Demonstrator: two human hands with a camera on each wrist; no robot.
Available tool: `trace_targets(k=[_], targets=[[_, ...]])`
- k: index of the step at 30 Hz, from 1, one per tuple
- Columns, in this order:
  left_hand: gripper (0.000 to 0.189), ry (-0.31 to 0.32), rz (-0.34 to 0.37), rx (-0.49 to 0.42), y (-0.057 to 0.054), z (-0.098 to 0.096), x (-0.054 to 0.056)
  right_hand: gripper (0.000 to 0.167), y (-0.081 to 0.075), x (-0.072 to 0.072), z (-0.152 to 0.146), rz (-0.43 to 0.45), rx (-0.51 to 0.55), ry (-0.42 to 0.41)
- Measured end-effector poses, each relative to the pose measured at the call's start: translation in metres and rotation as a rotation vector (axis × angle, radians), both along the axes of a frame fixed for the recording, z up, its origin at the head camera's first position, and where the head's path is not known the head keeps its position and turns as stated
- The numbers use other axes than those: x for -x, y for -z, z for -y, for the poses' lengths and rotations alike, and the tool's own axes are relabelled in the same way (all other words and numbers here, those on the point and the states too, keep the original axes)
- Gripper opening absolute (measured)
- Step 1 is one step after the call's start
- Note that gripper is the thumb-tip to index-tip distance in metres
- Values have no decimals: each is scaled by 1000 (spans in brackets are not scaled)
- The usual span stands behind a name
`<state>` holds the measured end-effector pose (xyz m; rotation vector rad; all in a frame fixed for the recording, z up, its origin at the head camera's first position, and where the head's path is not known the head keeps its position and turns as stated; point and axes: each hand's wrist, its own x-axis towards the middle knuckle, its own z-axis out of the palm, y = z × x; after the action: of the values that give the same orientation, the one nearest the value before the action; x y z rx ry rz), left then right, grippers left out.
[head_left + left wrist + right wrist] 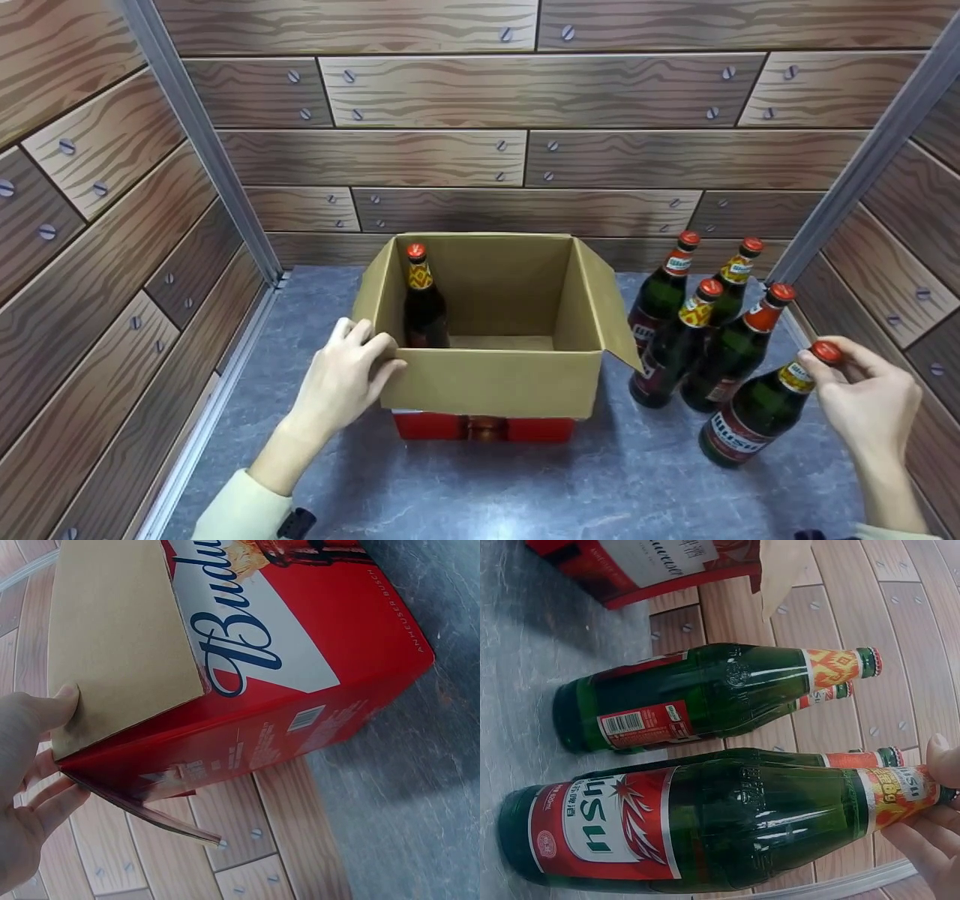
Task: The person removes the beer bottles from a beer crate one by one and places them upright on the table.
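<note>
An open cardboard box with a red printed outside stands on the table, its flaps folded outward. One beer bottle stands inside at the left. My left hand grips the box's front left corner, thumb on the bare flap and fingers behind it. At the right, my right hand holds a green beer bottle by its neck, just below the red cap. That bottle leans toward the hand, its base near or on the table; contact cannot be told for certain.
Several more green beer bottles stand close together between the box and the held bottle. The grey table is enclosed by wood-patterned walls at the back and both sides, with metal posts at the corners.
</note>
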<state>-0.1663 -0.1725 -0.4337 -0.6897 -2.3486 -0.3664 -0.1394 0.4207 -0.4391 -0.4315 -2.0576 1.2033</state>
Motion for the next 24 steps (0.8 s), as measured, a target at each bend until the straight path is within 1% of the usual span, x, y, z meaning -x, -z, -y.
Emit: trace_targets(k=[3, 7, 9, 12, 16, 19, 24], targets=[[22, 0, 5, 0, 0, 0, 0, 25, -1, 1, -2, 29, -1, -1], [22, -2, 9, -4, 0, 0, 0, 32, -4, 0, -1, 94, -46, 13], [23, -1, 9, -6, 1, 0, -1, 35, -4, -1, 0, 110, -82, 26], [23, 3, 8, -5, 2, 0, -1, 37, -3, -3, 2, 87, -110, 42], [22, 6, 7, -1, 1, -1, 0, 35, 1, -4, 4, 41, -150, 81], [22, 6, 5, -3, 1, -1, 0, 34, 2, -4, 3, 36, -158, 108], [23, 0, 3, -3, 1, 0, 0, 35, 3, -1, 3, 28, -170, 112]])
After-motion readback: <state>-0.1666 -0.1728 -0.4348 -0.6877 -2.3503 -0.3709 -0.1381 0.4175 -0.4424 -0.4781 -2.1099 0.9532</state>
